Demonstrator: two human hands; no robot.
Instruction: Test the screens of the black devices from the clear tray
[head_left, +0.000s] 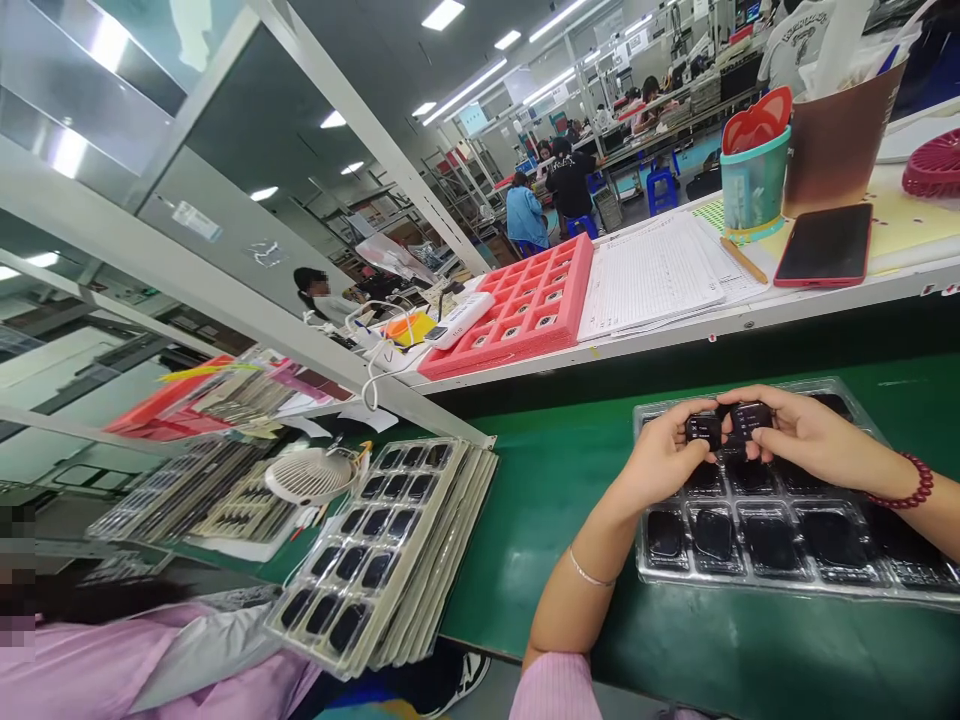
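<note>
Over a clear plastic tray (720,578) on the green bench, my two hands are close together. My left hand (660,460) is closed on a small black device (703,428) with a rounded square screen, like a smartwatch body; small white marks show on the screen. A second black device (750,418) of the same kind, also showing white marks, is pinched in my right hand (810,440). Several similar dark pieces (772,538) sit in the tray's compartments below. My hands and forearms cover part of the tray.
Stacked trays (405,560) of dark pieces stand at the bench's left, beside a white fan (311,475). The shelf above holds a red foam tray (517,305), papers (652,275), a phone (825,245) and a teal cup (754,185). A person in a pink sleeve (112,660) sits at left.
</note>
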